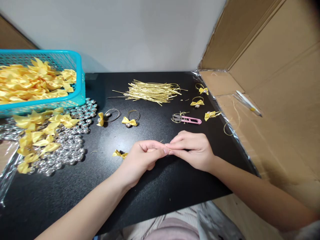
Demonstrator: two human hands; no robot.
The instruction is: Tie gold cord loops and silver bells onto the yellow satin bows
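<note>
My left hand (145, 156) and my right hand (192, 150) meet at the fingertips above the black table. Both are closed in a pinch on a thin cord (161, 141), mostly hidden by the fingers; only a short end shows. Just left of my left hand lies a yellow ribbon bow (120, 154), partly covered by it. Beyond my right hand rest pink thread snips (190, 119), with bits of gold cord around the blades. Two cord loops with a yellow bow (129, 122) and a silver bell-like bead each lie farther back on the left.
A turquoise basket (79, 76) of yellow bows stands at the back left. Silver beads (70, 150) and loose bows (32, 121) pile before it. Gold cords (152, 91) lie at the back. Several looped bows (197, 103) line the right edge, near cardboard (275, 100) holding a white-handled tool (247, 102).
</note>
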